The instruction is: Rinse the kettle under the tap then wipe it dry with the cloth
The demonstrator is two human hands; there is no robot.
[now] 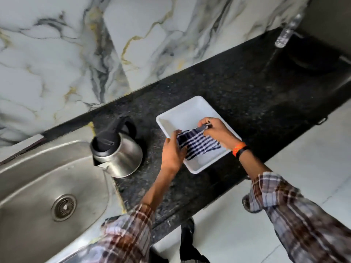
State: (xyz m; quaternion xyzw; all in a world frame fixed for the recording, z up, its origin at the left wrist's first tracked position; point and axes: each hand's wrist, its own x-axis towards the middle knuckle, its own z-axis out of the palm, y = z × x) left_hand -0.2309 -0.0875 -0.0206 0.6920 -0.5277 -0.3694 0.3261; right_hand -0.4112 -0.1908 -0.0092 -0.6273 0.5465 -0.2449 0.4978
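A steel kettle with a black lid and handle stands upright on the dark counter, right beside the sink. To its right lies a white tray. Over the tray, both hands grip a blue-and-white checked cloth. My left hand pinches the cloth's left edge. My right hand holds its upper right corner. Neither hand touches the kettle.
A steel sink with a round drain fills the lower left. The black granite counter runs diagonally under a marble wall. A chrome tap and a second dark basin sit at the upper right. White floor lies to the right.
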